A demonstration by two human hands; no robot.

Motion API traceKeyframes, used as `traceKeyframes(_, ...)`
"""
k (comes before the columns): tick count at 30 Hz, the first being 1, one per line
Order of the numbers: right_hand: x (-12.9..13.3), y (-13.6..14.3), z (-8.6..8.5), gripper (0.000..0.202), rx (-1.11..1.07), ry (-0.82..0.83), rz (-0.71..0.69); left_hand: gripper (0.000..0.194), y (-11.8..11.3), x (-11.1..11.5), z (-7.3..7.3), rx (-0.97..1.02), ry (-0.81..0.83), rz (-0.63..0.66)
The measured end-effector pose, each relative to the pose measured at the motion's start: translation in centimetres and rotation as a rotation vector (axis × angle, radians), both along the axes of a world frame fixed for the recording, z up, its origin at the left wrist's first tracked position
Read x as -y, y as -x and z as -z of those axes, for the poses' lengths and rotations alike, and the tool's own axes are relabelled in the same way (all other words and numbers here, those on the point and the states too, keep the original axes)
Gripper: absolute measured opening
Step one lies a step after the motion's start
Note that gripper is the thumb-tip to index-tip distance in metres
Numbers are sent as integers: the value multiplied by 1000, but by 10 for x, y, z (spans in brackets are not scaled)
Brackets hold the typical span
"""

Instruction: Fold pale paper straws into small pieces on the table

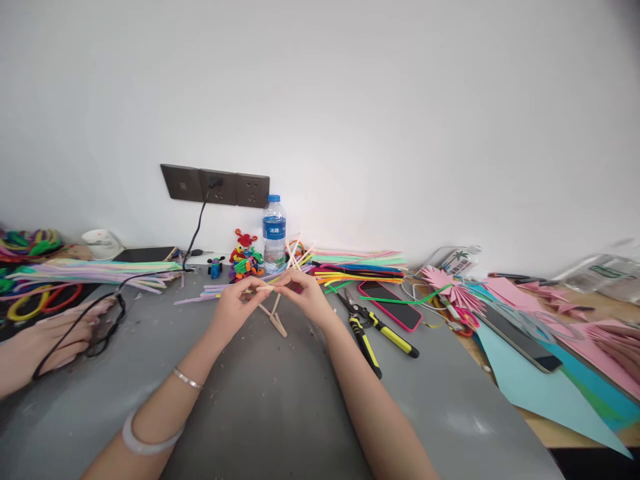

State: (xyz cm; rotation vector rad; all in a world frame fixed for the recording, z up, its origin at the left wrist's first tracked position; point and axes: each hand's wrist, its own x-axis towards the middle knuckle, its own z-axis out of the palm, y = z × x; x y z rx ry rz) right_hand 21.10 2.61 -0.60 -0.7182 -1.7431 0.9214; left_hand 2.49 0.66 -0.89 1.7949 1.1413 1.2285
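My left hand [237, 305] and my right hand [306, 297] meet fingertip to fingertip above the grey table. Both pinch a pale cream pipe cleaner. Folded beige lengths of the pipe cleaner [277, 321] hang below my fingers, and pale ends stick up behind my right hand. My fingers hide the middle of the piece. Pliers-like cutters [367, 320] with yellow and black handles lie to the right of my right hand, jaws apart. Beyond my left hand stand small colourful pipe-cleaner figures [245, 260].
A water bottle [275, 230] stands against the wall. Bundles of pipe cleaners [360, 272] lie along the back, beside a pink-edged phone [393, 307]. At left, a co-worker's hand [65, 337] rests by a black cable [200, 227]. Coloured paper [545, 393] and another person's hand [620, 347] are at right.
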Motion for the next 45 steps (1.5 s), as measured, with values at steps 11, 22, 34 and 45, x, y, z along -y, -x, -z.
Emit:
traceKeyframes(11,5,1,-1,19,270,-177,41,20,3,-2,1,-30,-26,77)
traceKeyframes(22,3,2,3,12,353,-306,126,25,3,-3,0,-72,16,62)
traceKeyframes(34,4,3,0,19,288,-238,83,28,5,-2,1,-41,62,72)
traceKeyframes(45,4,4,5,11,336,-144,108,26,2,0,-1,-118,22,97)
